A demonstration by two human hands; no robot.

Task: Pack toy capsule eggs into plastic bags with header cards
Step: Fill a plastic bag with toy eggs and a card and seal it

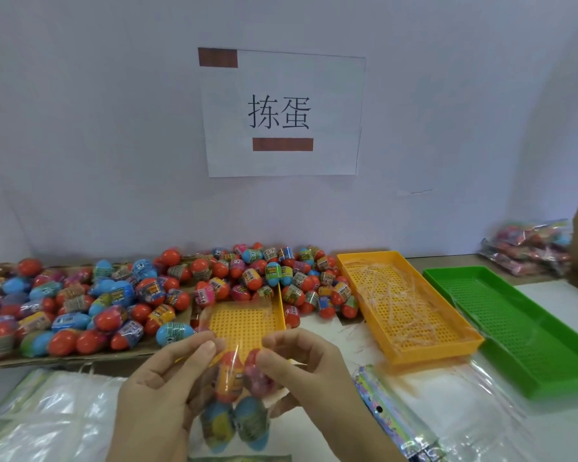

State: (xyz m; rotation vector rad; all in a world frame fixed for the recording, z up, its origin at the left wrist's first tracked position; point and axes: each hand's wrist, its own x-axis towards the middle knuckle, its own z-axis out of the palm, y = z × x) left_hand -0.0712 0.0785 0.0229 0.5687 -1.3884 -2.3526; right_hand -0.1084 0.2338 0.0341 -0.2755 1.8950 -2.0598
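Where a pale table (324, 328) is meeting a plain white wall (97, 145), a paper sign (282, 115) with two large black characters is hanging at twelve o'clock. At nine o'clock, glossy plastic eggs (114, 301) in red, blue, pink and green, most banded with a printed label, are lying heaped on a flat sheet of brown cardboard (80, 360). At seven, a stack of limp clear bags (47, 418) is lying flat.

At six, the left hand (161, 395) is pinching the left side of a thin clear bag (234, 421) near its mouth, and the right hand (314, 371) is pinching the right side. Four eggs are sitting inside it in two rows, two reddish ones above two blue ones. Just beyond the hands, at their twelve o'clock, a small yellow tray (247, 318) with a perforated floor is resting among the loose eggs.

At three o'clock a longer yellow tray (437, 353) is holding a tangle of thin clear strips (397, 295), and a green tray (514, 321) with the same perforated floor is lying beside it. At five, a shiny printed strip of cards (394, 415) is lying on the table. At two, filled bags (531, 248) are sitting piled by the wall.
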